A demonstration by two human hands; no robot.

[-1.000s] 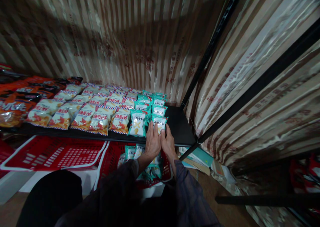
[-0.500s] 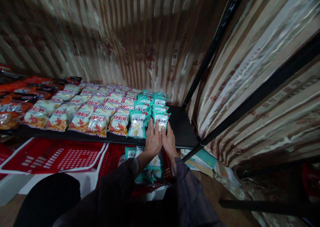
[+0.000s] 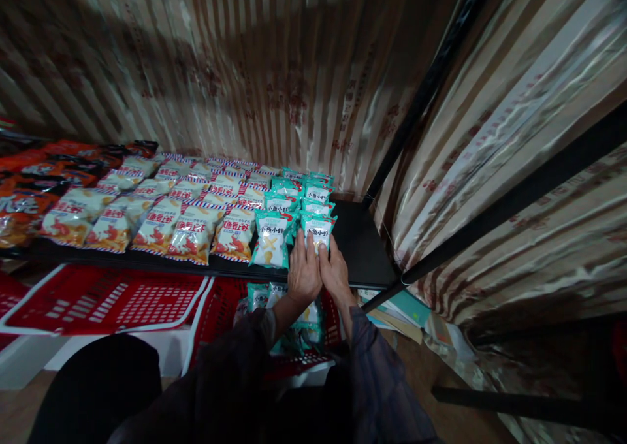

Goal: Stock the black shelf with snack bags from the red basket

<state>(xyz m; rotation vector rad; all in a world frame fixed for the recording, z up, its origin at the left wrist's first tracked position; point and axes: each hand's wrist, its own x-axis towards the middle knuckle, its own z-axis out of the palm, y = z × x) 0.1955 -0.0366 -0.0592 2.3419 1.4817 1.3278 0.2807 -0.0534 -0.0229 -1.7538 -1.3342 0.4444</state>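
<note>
Left hand [image 3: 304,273] and right hand [image 3: 336,269] are in close, fingers outstretched and unclenched, touching the teal-and-white snack bag [image 3: 319,224] at the near end of the rightmost row on the black shelf [image 3: 360,248], apparently steadying it in line. Its printed face looks up toward the person; long axis near to far, top seal farthest.

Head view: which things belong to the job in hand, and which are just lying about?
Job in hand: left hand and right hand on a teal snack bag; black shelf; red basket of similar bags.
Lying about, apparently: orange snack bags, striped-edge snack bags, teal papers.
</note>
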